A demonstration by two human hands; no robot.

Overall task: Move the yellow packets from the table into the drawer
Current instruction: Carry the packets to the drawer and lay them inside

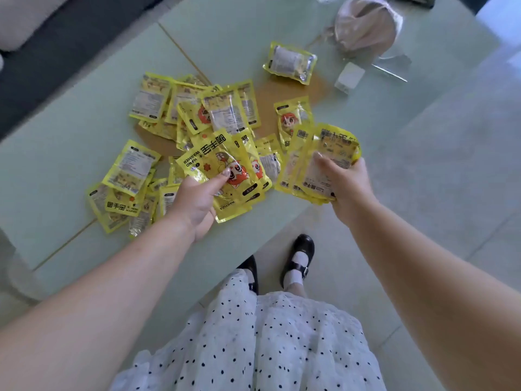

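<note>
Both hands over the lower middle of the frame, gathering. Left hand (197, 204) gripped a small fan of yellow packets (225, 170), thumb pressed on the printed face of the top one, fingers curled underneath; at least three in that bunch, probably more hidden behind. Right hand (345, 183) clamped a thicker stack (315, 165), thumb on top, fingers below; four or five edges showed at the stack's lower left, exact count not readable. Held flat and overlapped, likely so each hand could carry several at once rather than one per trip.

Loose pile (169, 131) lay scattered on the pale green worktop (70, 142), centre-left of frame, faces up and down at random, many overlapping; roughly fifteen to twenty, too tangled for a firm count. One packet (283, 119) lay just right of the pile, partly on a brown patch of the worktop. One outlying packet (290, 62) sat apart, upper centre.

One small white block (349, 77) and one clear-wrapped bundle (366, 26) at upper right, not task items.

Drawer not in view. Judged early in the task: most packets not yet moved.
</note>
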